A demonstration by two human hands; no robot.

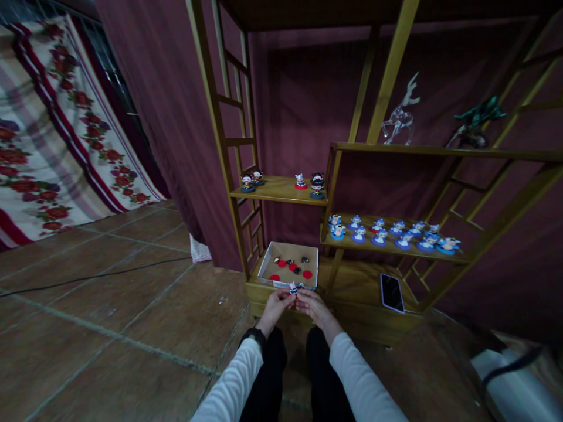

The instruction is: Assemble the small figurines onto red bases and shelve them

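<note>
My left hand (278, 303) and my right hand (310, 303) meet just in front of a shallow cardboard box (265, 265) on the bottom shelf. Together they pinch a small figurine (292, 288) with a white head, held between the fingertips of both hands. Inside the box lie red round bases (307, 274) and a few small dark parts (297, 269). Both sleeves are white, and a dark watch sits on the left wrist.
A wooden shelf unit (387, 152) holds several blue-based figurines (387, 233) on the right shelf and a few figurines (316, 184) on the left one. A phone (392, 292) lies on the bottom board. A glass deer (399, 120) stands higher up. Tiled floor stretches left.
</note>
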